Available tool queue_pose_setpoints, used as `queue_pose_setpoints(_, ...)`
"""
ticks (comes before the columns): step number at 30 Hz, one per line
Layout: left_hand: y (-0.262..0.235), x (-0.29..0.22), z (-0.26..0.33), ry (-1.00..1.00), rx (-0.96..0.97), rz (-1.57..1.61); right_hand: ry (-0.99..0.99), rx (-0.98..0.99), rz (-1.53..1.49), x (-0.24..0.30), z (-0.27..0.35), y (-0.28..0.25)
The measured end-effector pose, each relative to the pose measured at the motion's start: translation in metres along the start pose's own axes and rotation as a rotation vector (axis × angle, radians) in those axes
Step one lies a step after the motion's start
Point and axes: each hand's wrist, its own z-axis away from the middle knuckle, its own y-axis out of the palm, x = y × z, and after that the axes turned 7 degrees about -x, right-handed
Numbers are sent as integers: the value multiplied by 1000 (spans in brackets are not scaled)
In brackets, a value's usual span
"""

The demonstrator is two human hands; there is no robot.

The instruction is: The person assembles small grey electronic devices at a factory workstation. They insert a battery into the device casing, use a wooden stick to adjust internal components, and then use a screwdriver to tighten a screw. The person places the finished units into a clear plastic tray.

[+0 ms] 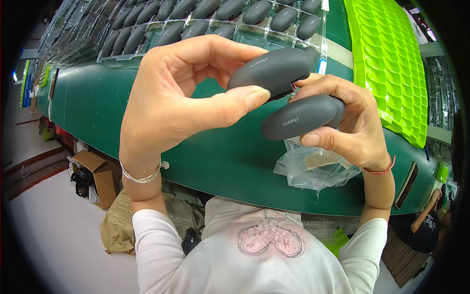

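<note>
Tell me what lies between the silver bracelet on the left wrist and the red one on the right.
In the head view: green tabletop, then, close to the red bracelet, a crumpled clear plastic bag.

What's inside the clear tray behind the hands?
Rows of dark grey oval units, with the tray showing between them. The left hand and its held unit cover part of it, so contents there can't be seen.

Grey cases (296, 117) look smooth, matt plastic; the bag (311, 176), glossy film.
</note>
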Motion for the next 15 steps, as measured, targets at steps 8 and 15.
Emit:
queue_pose_setpoints(8, -15, 1, -5, 72, -336, -252, -75, 60, -21, -8, -2, -4)
queue_pose_setpoints(15, -96, 36, -29, -27, -762, -670, -123, 88, -22, -13, -4, -3)
